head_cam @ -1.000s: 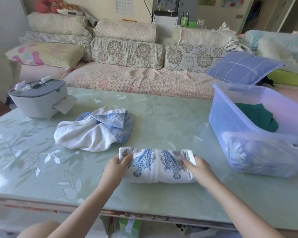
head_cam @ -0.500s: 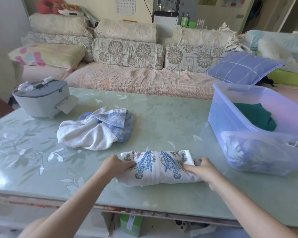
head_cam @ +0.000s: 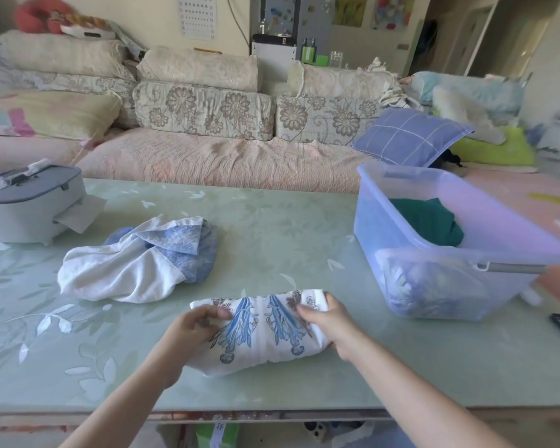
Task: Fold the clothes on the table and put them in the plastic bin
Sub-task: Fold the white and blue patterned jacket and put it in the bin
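Fold looks finished: my left hand and right hand grip opposite ends of the floral bundle. Next: lift it right, into the plastic bin.

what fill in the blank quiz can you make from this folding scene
1. The left hand and right hand grip a folded cloth printed with ____ flowers.
2. The garment on top in the bin is dark ____.
3. The crumpled cloth lies to the ____ of the bin.

Missing words: blue; green; left
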Demonstrator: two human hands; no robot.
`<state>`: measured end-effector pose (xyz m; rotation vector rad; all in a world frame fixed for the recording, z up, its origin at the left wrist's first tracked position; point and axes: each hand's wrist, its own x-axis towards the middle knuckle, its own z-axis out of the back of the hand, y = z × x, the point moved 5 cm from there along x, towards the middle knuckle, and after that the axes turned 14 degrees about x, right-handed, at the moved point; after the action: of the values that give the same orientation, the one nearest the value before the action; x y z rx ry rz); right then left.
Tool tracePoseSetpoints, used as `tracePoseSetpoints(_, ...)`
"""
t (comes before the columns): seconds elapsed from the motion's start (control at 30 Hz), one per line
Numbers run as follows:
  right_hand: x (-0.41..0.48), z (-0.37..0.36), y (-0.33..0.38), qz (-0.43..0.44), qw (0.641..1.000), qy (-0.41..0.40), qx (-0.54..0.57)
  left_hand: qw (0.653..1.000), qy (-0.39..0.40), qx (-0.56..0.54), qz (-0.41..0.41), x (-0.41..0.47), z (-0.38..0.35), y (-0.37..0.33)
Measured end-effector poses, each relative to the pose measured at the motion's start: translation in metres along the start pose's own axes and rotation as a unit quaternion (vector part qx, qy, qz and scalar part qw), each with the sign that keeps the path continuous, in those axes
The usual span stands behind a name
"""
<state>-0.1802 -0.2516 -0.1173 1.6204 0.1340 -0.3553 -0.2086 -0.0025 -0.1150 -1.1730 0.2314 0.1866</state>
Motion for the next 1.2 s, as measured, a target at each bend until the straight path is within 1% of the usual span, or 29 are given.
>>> tracePoseSetpoints(0.03,-0.001,0.001,-0.003,-0.001,1.000,-0.005,0.005,1.000,0.019,-0.018,0.006,-0.002,0.000,-0.001)
tracePoseSetpoints(0.1,-0.001,0.003,-0.006,-0.022,0.999,0.012,0.026,0.996,0.065,-0.056,0.011,-0.004,0.001,-0.004)
tracePoseSetpoints(0.17,0.000,0.005,-0.005,-0.036,0.998,0.041,0.031,0.995,0.086,-0.052,0.007,-0.004,0.000,-0.007)
tracePoseSetpoints(0.23,0.000,0.004,-0.004,-0.038,0.997,0.070,0.019,0.998,0.066,-0.022,0.007,0.001,-0.002,-0.007)
tracePoseSetpoints(0.33,0.004,0.001,-0.005,-0.043,0.994,0.100,0.031,0.999,0.039,-0.009,0.007,0.007,-0.009,-0.005)
tracePoseSetpoints(0.4,0.006,0.003,-0.004,-0.041,0.994,0.084,0.052,1.000,0.028,-0.009,0.002,0.010,-0.011,-0.006)
tracePoseSetpoints(0.5,0.008,0.010,0.002,-0.016,0.997,0.039,0.065,1.000,0.013,-0.014,-0.013,0.010,-0.016,-0.010)
tracePoseSetpoints(0.63,0.004,0.017,0.021,0.002,0.998,0.025,0.063,0.998,0.000,-0.033,-0.057,0.007,-0.019,-0.028)
tracePoseSetpoints(0.8,-0.011,0.028,0.086,0.068,0.997,0.026,0.038,0.993,0.001,-0.070,-0.097,0.000,-0.014,-0.081)
tracePoseSetpoints(1.0,-0.025,0.060,0.213,0.153,0.988,0.035,0.002,0.979,0.004,-0.115,-0.171,-0.004,-0.018,-0.190)
tracePoseSetpoints(1.1,-0.019,0.100,0.268,0.163,0.987,0.013,-0.001,0.970,0.009,-0.119,-0.213,0.003,-0.045,-0.251)
tracePoseSetpoints(1.2,-0.005,0.152,0.293,0.141,0.990,-0.014,0.000,0.968,0.028,-0.100,-0.229,0.017,-0.093,-0.298)
